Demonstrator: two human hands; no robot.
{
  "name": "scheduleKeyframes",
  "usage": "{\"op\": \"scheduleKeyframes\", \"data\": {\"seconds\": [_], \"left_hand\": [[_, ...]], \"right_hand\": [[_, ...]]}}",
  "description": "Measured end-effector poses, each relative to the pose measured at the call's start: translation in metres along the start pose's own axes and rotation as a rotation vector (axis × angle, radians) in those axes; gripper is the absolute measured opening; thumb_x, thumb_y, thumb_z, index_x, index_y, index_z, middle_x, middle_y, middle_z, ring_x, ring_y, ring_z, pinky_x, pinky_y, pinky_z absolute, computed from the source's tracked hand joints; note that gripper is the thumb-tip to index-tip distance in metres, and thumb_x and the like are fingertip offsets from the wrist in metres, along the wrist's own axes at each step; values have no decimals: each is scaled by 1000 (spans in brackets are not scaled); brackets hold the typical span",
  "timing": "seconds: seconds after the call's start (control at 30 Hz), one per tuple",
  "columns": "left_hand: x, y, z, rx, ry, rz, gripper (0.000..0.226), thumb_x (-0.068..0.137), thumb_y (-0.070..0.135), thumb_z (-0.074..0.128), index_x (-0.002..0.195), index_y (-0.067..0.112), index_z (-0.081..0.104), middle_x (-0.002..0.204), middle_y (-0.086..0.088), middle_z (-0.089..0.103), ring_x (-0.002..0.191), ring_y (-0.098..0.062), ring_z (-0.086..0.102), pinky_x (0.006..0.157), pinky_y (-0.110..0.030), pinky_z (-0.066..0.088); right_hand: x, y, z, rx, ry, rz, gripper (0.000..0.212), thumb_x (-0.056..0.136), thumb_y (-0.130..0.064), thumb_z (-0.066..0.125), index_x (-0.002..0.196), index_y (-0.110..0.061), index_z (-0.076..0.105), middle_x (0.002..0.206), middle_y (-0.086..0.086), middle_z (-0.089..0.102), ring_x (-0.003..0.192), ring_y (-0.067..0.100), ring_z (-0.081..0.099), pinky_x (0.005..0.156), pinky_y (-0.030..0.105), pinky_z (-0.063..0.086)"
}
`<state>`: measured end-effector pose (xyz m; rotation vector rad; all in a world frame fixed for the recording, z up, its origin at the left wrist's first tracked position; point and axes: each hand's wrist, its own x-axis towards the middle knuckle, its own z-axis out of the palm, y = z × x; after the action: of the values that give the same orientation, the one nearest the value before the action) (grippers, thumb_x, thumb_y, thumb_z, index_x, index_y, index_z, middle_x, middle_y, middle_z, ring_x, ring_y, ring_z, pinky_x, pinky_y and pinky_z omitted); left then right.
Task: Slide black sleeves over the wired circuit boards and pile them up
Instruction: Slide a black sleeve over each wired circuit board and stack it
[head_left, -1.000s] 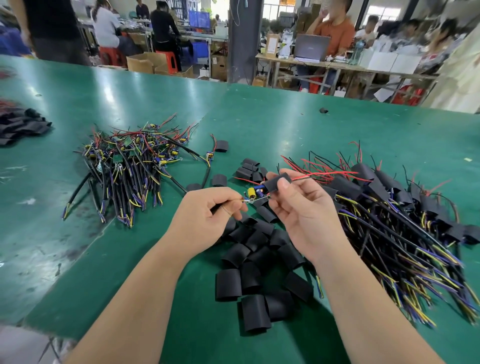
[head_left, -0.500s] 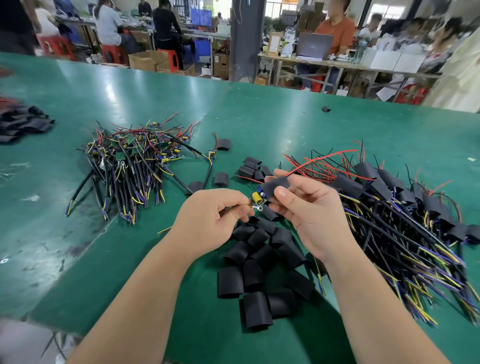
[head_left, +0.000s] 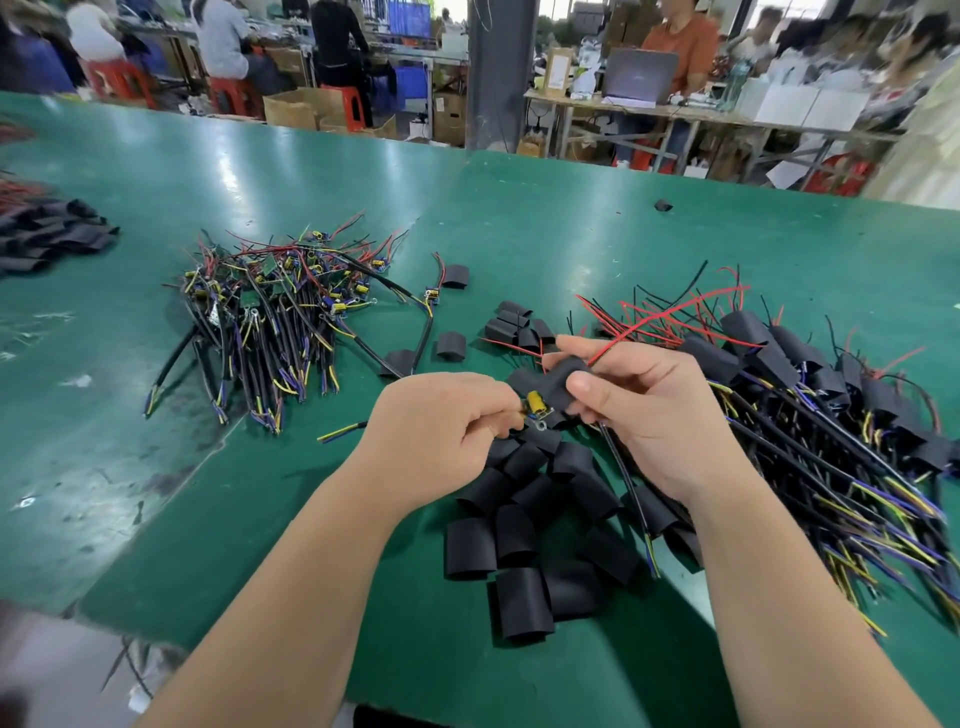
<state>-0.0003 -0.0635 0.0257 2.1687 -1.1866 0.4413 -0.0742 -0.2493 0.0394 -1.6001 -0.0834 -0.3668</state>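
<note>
From the head camera, both hands meet above the middle of the green table (head_left: 519, 223), over a scatter of loose sleeves (head_left: 524, 525). The left hand (head_left: 441, 431) pinches the wired circuit board (head_left: 535, 408) at its cable end with curled fingers, which keeps the board level and gives something firm to push against. The right hand (head_left: 654, 415) grips a black sleeve (head_left: 563, 382) between thumb and fingers, with its mouth turned toward the board. A red lead (head_left: 670, 314) runs out of the sleeve's far end, so the tube looks threaded but only partly on, and the yellow capacitor (head_left: 534, 400) is not yet covered. I judge the step in hand to be the final slide over the board. Stock lies within each hand's reach: the unsleeved bundle (head_left: 270, 306) is to the left and the finished pile (head_left: 810, 400) is just beside the right hand, so a done piece need only go rightward. Bare green lies between the left bundle and the hands, and beyond them toward the far edge. The near edge runs under the forearms, and the loose sleeves closest to it could be brushed off.
</note>
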Motion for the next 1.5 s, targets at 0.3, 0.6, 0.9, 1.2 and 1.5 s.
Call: {"op": "scheduleKeyframes", "data": {"seconds": [0.3, 0.6, 0.9, 1.2, 1.5], "left_hand": [[-1, -2, 2, -375, 46, -123, 20, 89, 25, 51, 73, 25, 63, 58, 14, 55, 46, -11, 39, 48, -27, 32], [0, 2, -6, -601, 80, -153, 24, 92, 17, 51, 71, 17, 63, 47, 11, 39, 46, -4, 31, 49, -16, 25], [1, 4, -12, -714, 55, -163, 24, 90, 12, 53, 69, 13, 64, 46, 12, 35, 48, -3, 29, 50, -14, 25], [2, 6, -17, -776, 58, -188, 29, 84, 9, 50, 57, -1, 52, 54, -14, 40, 55, -11, 32, 55, -21, 27], [3, 2, -15, -868, 43, -223, 29, 80, 5, 44, 51, 5, 41, 52, -9, 30, 51, -6, 26, 51, -14, 24]], "right_hand": [[-2, 1, 17, 382, -63, 38, 20, 69, -20, 76, 89, -23, 74, 96, 6, 73, 59, 11, 62, 61, 21, 50], [-4, 4, 25, 535, -64, 70, 20, 71, -22, 75, 91, -22, 74, 101, 8, 73, 74, 14, 70, 66, 21, 55], [-5, 6, 32, 684, -31, 139, 13, 72, -32, 77, 83, -25, 74, 106, 5, 73, 74, 11, 71, 67, 19, 55], [-9, 9, 37, 772, -47, 181, 35, 59, -34, 89, 90, -24, 76, 109, 6, 72, 77, 12, 71, 68, 19, 56], [-10, 7, 41, 741, -80, 170, 34, 68, -36, 81, 99, -24, 75, 107, 10, 72, 83, 15, 72, 70, 21, 56]]}}
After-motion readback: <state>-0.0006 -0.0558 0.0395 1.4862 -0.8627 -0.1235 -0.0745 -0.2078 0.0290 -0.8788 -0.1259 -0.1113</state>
